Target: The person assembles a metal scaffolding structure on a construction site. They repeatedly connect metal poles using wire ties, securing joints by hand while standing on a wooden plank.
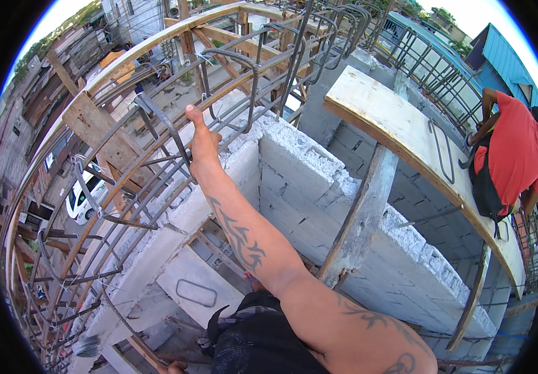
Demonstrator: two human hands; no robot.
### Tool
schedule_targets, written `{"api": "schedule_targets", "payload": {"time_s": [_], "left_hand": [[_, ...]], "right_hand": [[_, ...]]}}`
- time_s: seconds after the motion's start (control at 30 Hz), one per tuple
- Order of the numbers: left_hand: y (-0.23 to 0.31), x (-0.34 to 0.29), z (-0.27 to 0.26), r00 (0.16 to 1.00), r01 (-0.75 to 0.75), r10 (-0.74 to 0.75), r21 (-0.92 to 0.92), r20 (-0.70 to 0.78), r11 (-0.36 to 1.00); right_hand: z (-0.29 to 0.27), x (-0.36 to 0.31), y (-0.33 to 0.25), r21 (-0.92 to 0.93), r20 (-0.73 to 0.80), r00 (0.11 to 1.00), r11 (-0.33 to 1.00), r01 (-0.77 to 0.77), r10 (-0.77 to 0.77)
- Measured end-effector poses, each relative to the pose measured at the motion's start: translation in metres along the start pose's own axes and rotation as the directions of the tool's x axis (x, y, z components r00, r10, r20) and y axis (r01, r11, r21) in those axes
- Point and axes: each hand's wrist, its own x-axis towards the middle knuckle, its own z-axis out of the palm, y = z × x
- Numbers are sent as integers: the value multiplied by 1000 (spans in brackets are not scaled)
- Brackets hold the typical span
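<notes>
Since it looks like steel, the cage (128, 222) should be stiff and heavy. Hold the bent hoop (170, 129) on its near side by the straight part. The right hand (205, 143) is at the cage, thumb up; the left hand (174, 368) is this side of it; I can't tell either's grip.

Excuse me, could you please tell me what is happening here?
A person's right hand is at a rebar cage; its grip is unclear. The left hand shows only partly, at the lower edge. A steel loop lies on the lower board. A co-worker in red is beside the upper board.
</notes>
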Motion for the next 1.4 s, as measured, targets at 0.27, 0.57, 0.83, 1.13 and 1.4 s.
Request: {"api": "schedule_targets", "payload": {"time_s": [0.27,0.57,0.83,1.13,1.4], "left_hand": [[-25,7,19,986,128,-74,-394,149,910],[15,-15,57,654,630,227,-685,722,365],[25,-19,83,491,751,518,-642,701,156],[25,-33,82,886,385,161,-883,435,267],[6,-17,52,965,-17,37,78,-260,997]], "right_hand": [[-2,-5,-11,35,89,994,998,-59,56],[2,-25,-27,36,161,985,997,-75,69],[-1,-41,-30,-93,211,977,996,3,17],[2,-41,-30,-61,219,973,996,-61,73],[7,-48,-30,-42,146,988,998,-37,43]]}}
